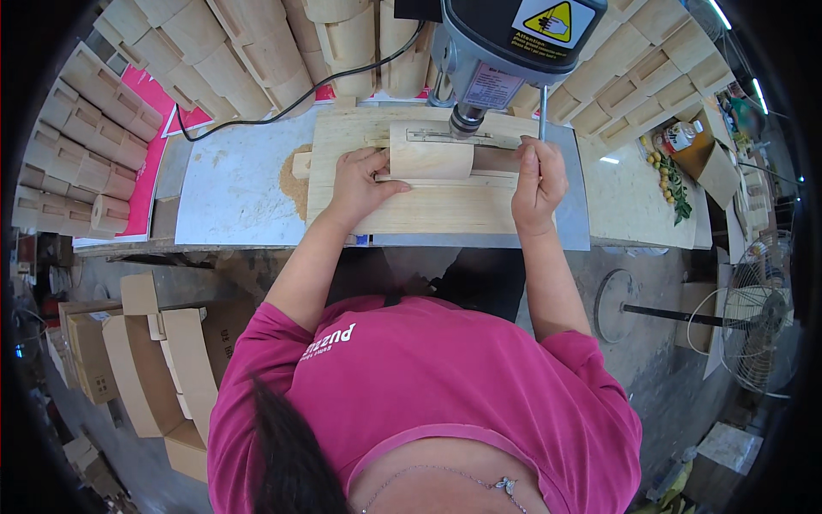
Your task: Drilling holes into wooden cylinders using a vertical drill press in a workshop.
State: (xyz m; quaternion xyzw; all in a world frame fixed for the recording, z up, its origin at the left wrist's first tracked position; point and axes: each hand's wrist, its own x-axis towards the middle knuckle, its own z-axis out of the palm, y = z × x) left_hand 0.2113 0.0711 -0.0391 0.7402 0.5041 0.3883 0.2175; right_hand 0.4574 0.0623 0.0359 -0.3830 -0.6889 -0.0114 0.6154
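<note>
A pale wooden cylinder (431, 161) lies on its side in a flat wooden jig (445, 214) on the bench. My left hand (358, 182) grips the cylinder's left end, thumb in front and fingers behind. Above the cylinder is the chuck (467, 122) of a drill press (492, 38); I cannot make out the bit's tip. My right hand (539, 187) is closed around the lower end of the press's thin metal lever (543, 111), right of the cylinder. A slotted strip (445, 135) runs along the cylinder's far side.
Stacked wooden cylinders (257, 51) line the back and left of the bench. A black cable (300, 101) crosses behind the jig. Sawdust (295, 180) lies at its left. Small yellow fruits (666, 169) and an open box (715, 163) are at right. A fan (762, 313) stands on the floor.
</note>
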